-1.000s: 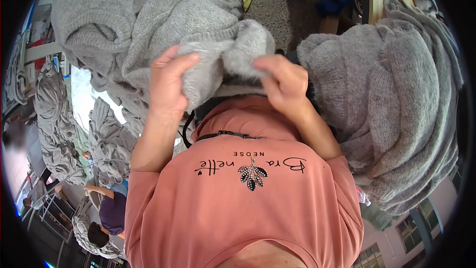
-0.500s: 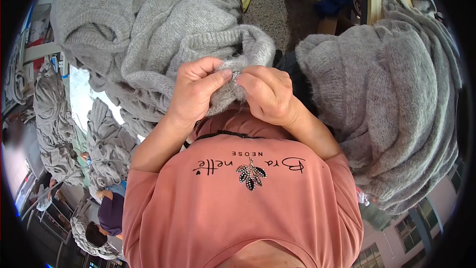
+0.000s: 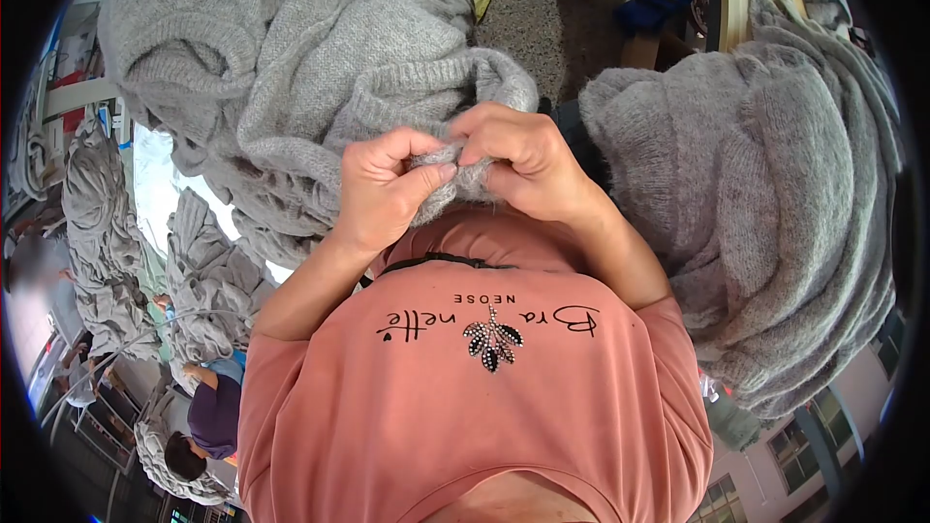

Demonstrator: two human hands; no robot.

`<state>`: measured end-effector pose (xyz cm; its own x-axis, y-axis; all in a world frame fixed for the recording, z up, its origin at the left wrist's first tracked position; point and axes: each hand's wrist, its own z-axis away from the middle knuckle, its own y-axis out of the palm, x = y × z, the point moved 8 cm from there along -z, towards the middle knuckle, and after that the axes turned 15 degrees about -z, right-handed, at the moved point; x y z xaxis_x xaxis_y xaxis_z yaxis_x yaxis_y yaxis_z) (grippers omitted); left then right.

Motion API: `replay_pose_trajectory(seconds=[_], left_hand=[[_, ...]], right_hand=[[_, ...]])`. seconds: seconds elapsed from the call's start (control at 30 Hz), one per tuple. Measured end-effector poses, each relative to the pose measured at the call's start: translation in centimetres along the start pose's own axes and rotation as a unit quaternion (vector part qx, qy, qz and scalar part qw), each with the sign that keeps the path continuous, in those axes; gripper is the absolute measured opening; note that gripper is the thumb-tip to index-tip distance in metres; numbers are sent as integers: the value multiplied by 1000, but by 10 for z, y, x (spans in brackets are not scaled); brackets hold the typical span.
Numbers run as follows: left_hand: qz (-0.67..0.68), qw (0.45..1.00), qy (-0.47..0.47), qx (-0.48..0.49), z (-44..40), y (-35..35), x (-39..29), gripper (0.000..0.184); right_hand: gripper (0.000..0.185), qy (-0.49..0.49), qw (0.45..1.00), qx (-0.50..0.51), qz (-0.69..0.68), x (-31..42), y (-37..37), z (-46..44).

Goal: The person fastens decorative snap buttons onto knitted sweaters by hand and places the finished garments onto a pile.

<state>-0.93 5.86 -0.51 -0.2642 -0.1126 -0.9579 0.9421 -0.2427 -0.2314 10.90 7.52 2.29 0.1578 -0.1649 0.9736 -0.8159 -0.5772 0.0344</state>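
Head view: I'm working both bare hands close together, just above the waist of the pink shirt (image 3: 484,368), and they're sharing one small piece of fuzzy grey knit (image 3: 438,196). My left hand (image 3: 376,199) is pinching it between thumb and bent fingers, with the thumb lying along the near side. My right hand (image 3: 533,165) is closing on the same piece from the other side, its fingers curling down over the top. The fingertips are almost meeting, so they're hiding the exact spot being handled; I can't tell whether anything small is sitting between them.

The piece is lying at the near edge of a ribbed knit band (image 3: 412,77), which is curving around just beyond my fingers and resting against the large grey knit pile (image 3: 339,29). On my right, another bunched knit stack (image 3: 736,165) is resting apart from both hands. Farther off to the left, a person in a purple top (image 3: 213,416) is leaning beside more grey knitwear (image 3: 179,470).

I'm judging this step to be close fingertip work on a small section of knit, with both hands sharing the grip. From here, any move is calling for light, even pressure, with one side steadying while the other is adjusting; a hard tug would be risking stretched loops or a slipping pinch.
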Motion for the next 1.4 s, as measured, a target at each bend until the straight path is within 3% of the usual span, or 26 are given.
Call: replay_pose_trajectory(seconds=[0.1,0.2,0.3,0.4,0.5,0.63,0.73,0.9,1.0,1.2,1.3,1.4], left_hand=[[-16,1000,16,-1,1,-2,-3,11],[-22,998,59,-21,-2,-3,-11,10],[-30,995,92,-32,-2,-4,-15,11],[-59,990,123,-39,-3,-6,-22,12],[-60,988,130,-51,-1,-5,-28,13],[-53,983,153,-88,0,-8,-26,14],[-129,974,150,-108,1,-10,-38,16],[-212,896,314,-232,11,-4,-57,19],[-243,868,360,-239,12,3,-59,19],[-181,927,262,-195,-3,2,-49,18],[-233,934,224,-154,-12,2,-41,16],[-246,946,191,-88,-23,-6,-39,12]], right_hand=[[25,86,993,-10,-75,-15,-2,3],[19,208,949,-98,-216,-36,-1,12],[22,140,989,-51,-2,-14,-1,6],[24,67,994,-41,71,-6,1,8],[26,34,996,-54,62,-3,0,12],[25,-11,977,-97,187,7,3,16],[23,-21,963,-119,243,11,5,16],[18,-30,956,-180,229,16,0,12],[15,-37,950,-187,249,11,-5,10],[21,-59,960,-187,198,7,-14,8],[24,-49,966,-178,183,12,-19,14],[22,-6,954,-238,185,8,-36,22]])
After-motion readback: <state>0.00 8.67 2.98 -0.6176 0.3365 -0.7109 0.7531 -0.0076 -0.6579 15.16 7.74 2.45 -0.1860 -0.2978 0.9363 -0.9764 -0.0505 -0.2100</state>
